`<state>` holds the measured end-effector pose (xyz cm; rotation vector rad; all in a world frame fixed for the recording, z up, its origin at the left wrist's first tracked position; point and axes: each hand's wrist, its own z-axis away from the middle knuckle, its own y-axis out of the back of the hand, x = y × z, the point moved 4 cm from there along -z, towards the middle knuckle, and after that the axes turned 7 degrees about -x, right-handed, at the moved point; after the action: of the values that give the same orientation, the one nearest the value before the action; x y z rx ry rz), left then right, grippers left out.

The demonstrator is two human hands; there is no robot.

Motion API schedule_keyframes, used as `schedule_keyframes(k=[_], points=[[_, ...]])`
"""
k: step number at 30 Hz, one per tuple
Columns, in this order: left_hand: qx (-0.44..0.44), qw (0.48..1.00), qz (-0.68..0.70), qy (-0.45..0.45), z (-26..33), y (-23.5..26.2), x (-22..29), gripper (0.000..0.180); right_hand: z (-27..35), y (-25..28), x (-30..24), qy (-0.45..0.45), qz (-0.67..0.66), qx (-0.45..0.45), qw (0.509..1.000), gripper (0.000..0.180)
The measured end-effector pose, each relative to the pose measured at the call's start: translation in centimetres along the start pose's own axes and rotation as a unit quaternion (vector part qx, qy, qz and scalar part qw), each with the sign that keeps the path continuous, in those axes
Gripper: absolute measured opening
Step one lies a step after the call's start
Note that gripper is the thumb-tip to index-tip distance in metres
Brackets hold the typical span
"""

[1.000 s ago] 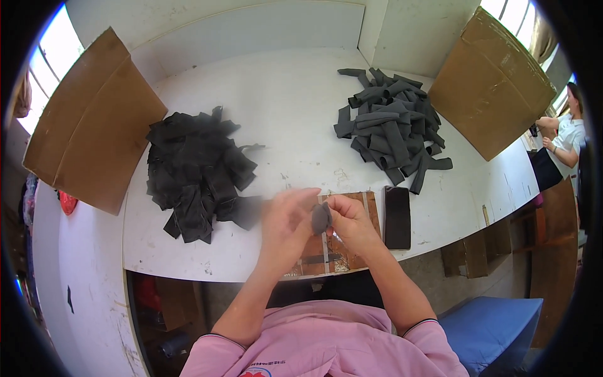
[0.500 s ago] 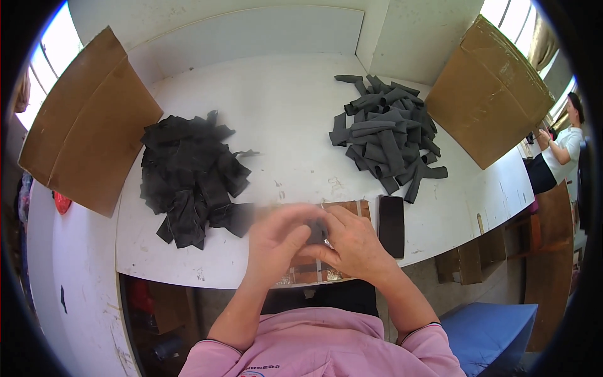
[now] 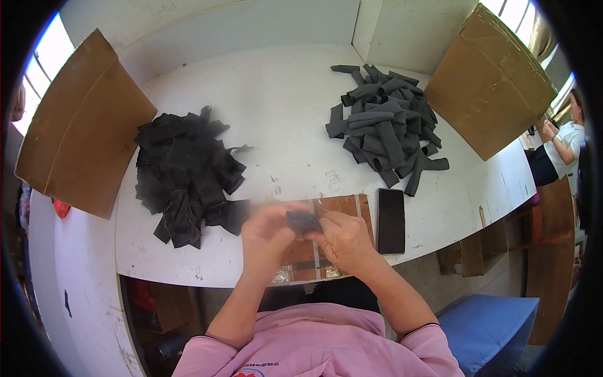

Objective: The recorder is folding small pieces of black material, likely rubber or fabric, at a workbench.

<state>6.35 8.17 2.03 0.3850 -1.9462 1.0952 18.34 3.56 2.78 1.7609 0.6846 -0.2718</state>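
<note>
A short dark grey fabric tube [image 3: 303,221] is held between my hands above a brown board near the table's front edge. My right hand [image 3: 347,239] pinches its right end with fingers and thumb closed. My left hand [image 3: 267,231] curls around its left end, thumb below, its fingers partly smeared by motion. To the left, beside my left hand, lies a heap of flat black fabric pieces [image 3: 188,169]. Farther right is a pile of dark grey fabric tubes [image 3: 389,122], like the one in my hands.
The brown board [image 3: 348,206] with clear tape strips lies under my hands. A black phone [image 3: 391,221] rests right of it. Cardboard panels stand at the left [image 3: 88,125] and right [image 3: 493,81] of the white table [image 3: 276,81]. A blue bin [image 3: 493,330] and a person [image 3: 559,147] are at the right.
The grey tube shows more of its length now and lies roughly level between my hands. My right hand has shifted slightly down and left. The view has tilted a little.
</note>
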Motion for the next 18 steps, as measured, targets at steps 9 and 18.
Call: schedule_keyframes(k=[9,18], points=[[-0.146,0.921,-0.342,0.117,-2.1,-2.0,0.0,0.01,2.2,-2.7,1.9,-0.002,-0.177,0.026,0.984,0.011],[-0.079,0.984,-0.16,-0.005,-0.9,-2.5,2.0,0.018,0.2,0.0,0.1,0.005,-0.102,0.005,0.995,0.01]])
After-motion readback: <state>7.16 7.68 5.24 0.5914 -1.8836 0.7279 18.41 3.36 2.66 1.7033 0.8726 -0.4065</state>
